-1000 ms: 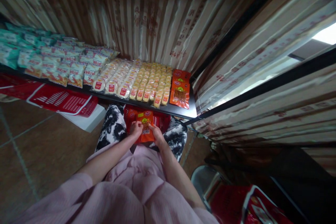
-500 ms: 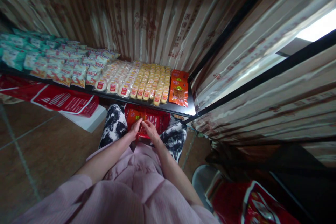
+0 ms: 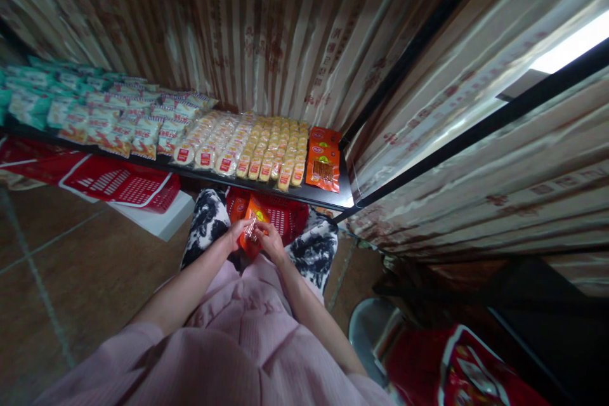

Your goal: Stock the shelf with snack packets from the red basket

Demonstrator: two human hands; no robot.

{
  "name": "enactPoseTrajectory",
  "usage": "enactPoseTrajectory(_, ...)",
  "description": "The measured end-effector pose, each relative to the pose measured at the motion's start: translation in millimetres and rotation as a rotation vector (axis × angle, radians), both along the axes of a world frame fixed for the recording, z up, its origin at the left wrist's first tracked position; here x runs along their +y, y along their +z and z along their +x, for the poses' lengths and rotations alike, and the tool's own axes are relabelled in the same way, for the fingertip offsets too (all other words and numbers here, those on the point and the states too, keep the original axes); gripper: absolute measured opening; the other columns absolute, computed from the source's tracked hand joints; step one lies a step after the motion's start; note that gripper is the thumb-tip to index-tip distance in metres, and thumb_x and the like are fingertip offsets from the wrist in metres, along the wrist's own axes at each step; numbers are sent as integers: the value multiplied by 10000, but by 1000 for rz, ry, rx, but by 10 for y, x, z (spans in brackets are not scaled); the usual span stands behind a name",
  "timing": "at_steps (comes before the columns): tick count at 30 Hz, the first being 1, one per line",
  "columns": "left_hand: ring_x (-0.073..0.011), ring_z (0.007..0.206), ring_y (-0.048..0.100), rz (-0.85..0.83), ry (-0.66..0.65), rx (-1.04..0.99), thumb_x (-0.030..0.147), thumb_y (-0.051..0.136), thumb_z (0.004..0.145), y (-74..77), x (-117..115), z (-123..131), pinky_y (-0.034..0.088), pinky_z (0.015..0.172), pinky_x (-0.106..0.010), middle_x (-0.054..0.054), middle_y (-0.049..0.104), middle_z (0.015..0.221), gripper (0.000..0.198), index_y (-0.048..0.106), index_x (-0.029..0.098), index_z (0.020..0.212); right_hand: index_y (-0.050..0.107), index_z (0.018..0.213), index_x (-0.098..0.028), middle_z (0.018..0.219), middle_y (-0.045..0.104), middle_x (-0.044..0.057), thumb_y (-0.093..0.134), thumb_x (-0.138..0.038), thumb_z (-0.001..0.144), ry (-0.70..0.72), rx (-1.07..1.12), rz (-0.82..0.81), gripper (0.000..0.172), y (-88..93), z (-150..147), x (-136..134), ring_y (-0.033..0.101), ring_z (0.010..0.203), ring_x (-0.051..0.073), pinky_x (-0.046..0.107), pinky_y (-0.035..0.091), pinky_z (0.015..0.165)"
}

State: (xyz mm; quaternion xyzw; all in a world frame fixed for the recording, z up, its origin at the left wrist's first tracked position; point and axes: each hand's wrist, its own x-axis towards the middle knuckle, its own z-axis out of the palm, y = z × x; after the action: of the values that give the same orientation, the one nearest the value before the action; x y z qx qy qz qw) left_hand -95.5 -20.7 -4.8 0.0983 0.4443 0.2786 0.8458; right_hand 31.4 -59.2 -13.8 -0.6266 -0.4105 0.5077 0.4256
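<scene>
Between my knees, an orange snack packet is gripped by its two sides. My left hand closes on its left edge, and my right hand pinches the right. Under it stands a red plastic basket with a slotted wall, where more orange packaging shows. On the black shelf just beyond, similar orange snack packets lie flat at the right end. Beside them run rows of small yellow wrapped snacks and pale wrapped snacks.
Farther left on the shelf are white-and-orange snack bags and teal bags. Below is another red basket on a white box. A black metal bar slants up on the right. A red bag sits low right.
The orange packet in my hands has come up into clearer view, its front now showing above the basket. My hands have shifted slightly and the left has turned.
</scene>
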Motion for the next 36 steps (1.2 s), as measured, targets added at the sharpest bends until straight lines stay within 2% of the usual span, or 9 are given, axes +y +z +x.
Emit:
enactPoseTrajectory(3, -205, 571, 675, -13, 49, 19, 212, 507, 854, -24, -25, -23, 566, 591, -325, -90, 693, 665, 234, 631, 74, 996, 717, 822, -245, 873, 684, -1, 631, -243, 672, -66, -81, 50, 173, -72, 6, -12, 611, 905, 206, 336, 457, 883)
enactPoseTrajectory(6, -205, 567, 674, -14, 100, 31, 216, 514, 854, -54, -47, -57, 570, 615, -343, -80, 690, 655, 243, 622, 82, 1026, 702, 836, -231, 880, 686, 10, 616, -252, 680, -135, -103, 57, 179, -142, 43, -10, 610, 924, 211, 331, 451, 898)
enactPoseTrajectory(10, -209, 574, 676, -15, 148, 32, 262, 551, 848, -87, -77, -99, 571, 665, -374, -72, 689, 654, 267, 621, 92, 1043, 661, 874, -221, 892, 684, 16, 639, -284, 647, -216, -26, 13, 237, -210, 96, -26, 597, 960, 213, 307, 468, 865)
enactPoseTrajectory(16, -267, 780, 710, -26, 166, -63, 274, 564, 829, -76, -112, -113, 558, 771, -429, -142, 725, 870, 343, 605, 87, 1114, 621, 885, -199, 831, 691, 10, 660, -383, 628, -113, 202, -33, 319, -212, 32, -109, 627, 780, 179, 288, 505, 749)
enactPoseTrajectory(19, -273, 827, 707, -5, 171, -99, 259, 561, 824, -41, -119, -123, 546, 809, -440, -149, 723, 914, 359, 597, 86, 1136, 597, 810, -202, 743, 666, -12, 692, -359, 590, -107, 325, -18, 286, -157, 11, -116, 595, 674, 150, 271, 494, 695)
enactPoseTrajectory(22, -266, 831, 705, 8, 195, -95, 218, 556, 815, -5, -114, -146, 540, 824, -434, -141, 724, 909, 358, 595, 82, 1143, 552, 707, -215, 604, 589, -44, 722, -359, 567, -154, 302, -12, 264, -88, 38, -102, 537, 596, 131, 241, 453, 599)
enactPoseTrajectory(25, -249, 799, 705, 19, 216, -72, 184, 545, 807, 22, -105, -173, 546, 811, -414, -120, 728, 862, 351, 601, 85, 1138, 526, 670, -219, 544, 532, -55, 732, -401, 568, -134, 262, -24, 292, -2, 85, -99, 493, 555, 120, 228, 405, 538)
enactPoseTrajectory(31, -243, 773, 701, 20, 105, -151, 253, 530, 821, 101, -117, -163, 550, 784, -405, -110, 727, 820, 359, 609, 83, 1128, 552, 724, -216, 618, 598, -43, 739, -459, 567, -72, 352, -13, 344, 266, 223, -117, 537, 580, 129, 240, 420, 561)
enactPoseTrajectory(36, -238, 822, 699, 108, 94, -178, 218, 497, 836, 188, -100, -49, 542, 812, -405, -119, 726, 902, 370, 586, 93, 1172, 585, 755, -215, 666, 642, -29, 746, -429, 563, -57, 378, -6, 329, 484, 421, -66, 584, 619, 152, 260, 444, 598)
